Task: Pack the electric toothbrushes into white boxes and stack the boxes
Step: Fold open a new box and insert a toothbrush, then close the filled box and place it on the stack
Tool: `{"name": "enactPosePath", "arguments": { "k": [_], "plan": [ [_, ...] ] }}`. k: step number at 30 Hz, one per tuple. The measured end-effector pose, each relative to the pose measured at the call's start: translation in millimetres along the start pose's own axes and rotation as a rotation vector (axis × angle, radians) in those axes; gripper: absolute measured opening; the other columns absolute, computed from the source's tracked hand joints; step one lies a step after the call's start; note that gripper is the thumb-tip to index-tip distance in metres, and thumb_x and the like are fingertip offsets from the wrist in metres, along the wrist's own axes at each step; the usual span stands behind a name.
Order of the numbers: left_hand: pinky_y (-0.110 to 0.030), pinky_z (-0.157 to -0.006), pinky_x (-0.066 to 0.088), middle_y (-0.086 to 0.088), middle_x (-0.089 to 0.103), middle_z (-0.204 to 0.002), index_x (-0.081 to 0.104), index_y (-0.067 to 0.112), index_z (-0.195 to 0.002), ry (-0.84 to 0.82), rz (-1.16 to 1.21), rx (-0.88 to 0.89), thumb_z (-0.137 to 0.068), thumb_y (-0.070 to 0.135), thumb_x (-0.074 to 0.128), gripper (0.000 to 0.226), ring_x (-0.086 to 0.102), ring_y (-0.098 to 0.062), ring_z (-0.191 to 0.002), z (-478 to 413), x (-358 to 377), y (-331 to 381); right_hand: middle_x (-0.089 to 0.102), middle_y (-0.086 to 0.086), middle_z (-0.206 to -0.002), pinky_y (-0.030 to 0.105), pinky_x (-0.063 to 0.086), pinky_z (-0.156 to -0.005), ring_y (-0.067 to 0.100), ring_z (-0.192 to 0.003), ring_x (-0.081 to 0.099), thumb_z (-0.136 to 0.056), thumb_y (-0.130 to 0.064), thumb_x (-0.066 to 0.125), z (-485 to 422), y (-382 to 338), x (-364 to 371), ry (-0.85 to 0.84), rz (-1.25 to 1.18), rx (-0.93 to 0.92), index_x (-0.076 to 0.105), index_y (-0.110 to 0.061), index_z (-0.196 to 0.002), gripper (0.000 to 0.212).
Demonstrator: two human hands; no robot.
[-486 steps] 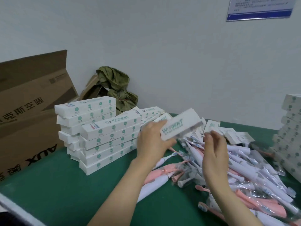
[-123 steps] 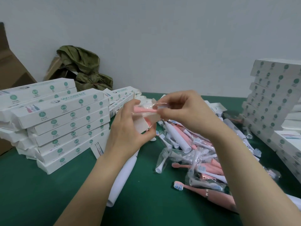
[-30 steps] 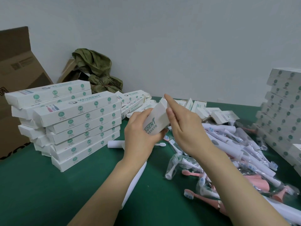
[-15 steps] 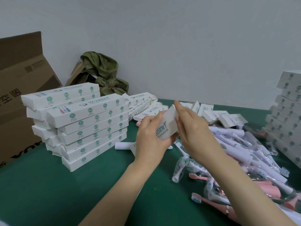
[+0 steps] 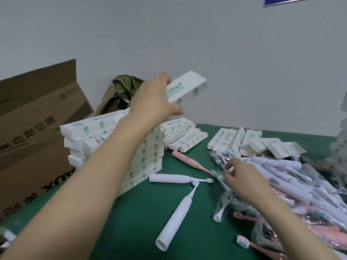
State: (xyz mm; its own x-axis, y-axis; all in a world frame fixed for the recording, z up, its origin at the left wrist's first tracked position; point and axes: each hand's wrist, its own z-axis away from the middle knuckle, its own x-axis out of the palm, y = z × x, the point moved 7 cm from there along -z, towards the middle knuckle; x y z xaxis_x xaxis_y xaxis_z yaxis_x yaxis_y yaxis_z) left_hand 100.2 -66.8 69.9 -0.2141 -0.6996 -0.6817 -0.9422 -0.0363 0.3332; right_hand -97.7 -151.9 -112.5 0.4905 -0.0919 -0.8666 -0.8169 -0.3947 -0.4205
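Box (image 5: 187, 87) in left hand (image 5: 150, 104), seemingly above stack (image 5: 88, 127).

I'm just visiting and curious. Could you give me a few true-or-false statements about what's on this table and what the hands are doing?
1. The left hand has a white box in its grip, up in the air. True.
2. The right hand holds a box too. False: it holds no box and reaches to the pile of toothbrushes.
3. The table is red. False: it is green.
4. A brown carton stands left of the stack of boxes. True.
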Motion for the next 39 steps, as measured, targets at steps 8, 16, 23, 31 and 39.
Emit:
{"name": "enactPosePath", "arguments": {
  "k": [8, 16, 23, 31, 39],
  "plan": [
    [-0.026, -0.056, 0.037, -0.001, 0.060, -0.089, 0.061, 0.008, -0.107, -0.467, -0.301, -0.319, -0.066, 0.037, 0.084, 0.055, 0.054, -0.016, -0.077, -11.9, 0.4, -92.1, 0.050, 0.000, -0.084, 0.027, 0.037, -0.057, 0.019, -0.078, 0.051, -0.094, -0.019, 0.040, 7.0, -8.4, 24.0, -0.128, 0.255, -0.026, 0.047, -0.016, -0.085, 0.012],
    [-0.024, -0.050, 0.038, 0.003, 0.056, -0.078, 0.057, 0.015, -0.102, -0.507, -0.259, -0.388, -0.065, 0.028, 0.087, 0.048, 0.055, -0.013, -0.068, -1.8, 19.0, -113.1, 0.048, 0.000, -0.084, 0.027, 0.041, -0.064, 0.020, -0.081, 0.049, -0.094, -0.021, 0.041, 9.0, -10.2, 24.5, -0.171, 0.235, -0.056, 0.048, -0.015, -0.085, 0.012],
    [-0.025, -0.055, 0.044, 0.004, 0.059, -0.084, 0.053, 0.016, -0.106, -0.584, -0.250, -0.404, -0.067, 0.027, 0.086, 0.052, 0.059, -0.013, -0.073, 0.1, 22.9, -116.6, 0.049, -0.001, -0.086, 0.028, 0.038, -0.061, 0.018, -0.081, 0.048, -0.094, -0.022, 0.040, 7.1, -6.4, 25.2, -0.169, 0.242, -0.062, 0.048, -0.017, -0.086, 0.012],
    [-0.045, -0.096, 0.043, -0.012, 0.049, -0.131, 0.041, 0.013, -0.135, -0.432, -0.478, -0.209, -0.063, 0.041, 0.085, 0.088, 0.041, -0.033, -0.121, -14.3, 35.6, -88.4, 0.052, 0.002, -0.096, 0.029, 0.040, -0.066, 0.021, -0.089, 0.052, -0.094, -0.022, 0.042, 7.7, -9.2, 30.3, -0.163, 0.173, -0.069, 0.057, -0.013, -0.099, 0.018],
    [-0.032, -0.087, 0.046, -0.007, 0.061, -0.113, 0.059, 0.014, -0.114, -0.375, -0.043, 0.027, -0.084, 0.026, 0.063, 0.032, 0.055, -0.024, -0.107, -15.6, 138.3, 13.7, 0.057, 0.002, -0.096, 0.028, 0.038, -0.064, 0.020, -0.082, 0.050, -0.091, -0.020, 0.043, 1.9, 2.4, 33.4, -0.171, 0.085, -0.033, 0.059, -0.015, -0.094, 0.017]
  ]
}}
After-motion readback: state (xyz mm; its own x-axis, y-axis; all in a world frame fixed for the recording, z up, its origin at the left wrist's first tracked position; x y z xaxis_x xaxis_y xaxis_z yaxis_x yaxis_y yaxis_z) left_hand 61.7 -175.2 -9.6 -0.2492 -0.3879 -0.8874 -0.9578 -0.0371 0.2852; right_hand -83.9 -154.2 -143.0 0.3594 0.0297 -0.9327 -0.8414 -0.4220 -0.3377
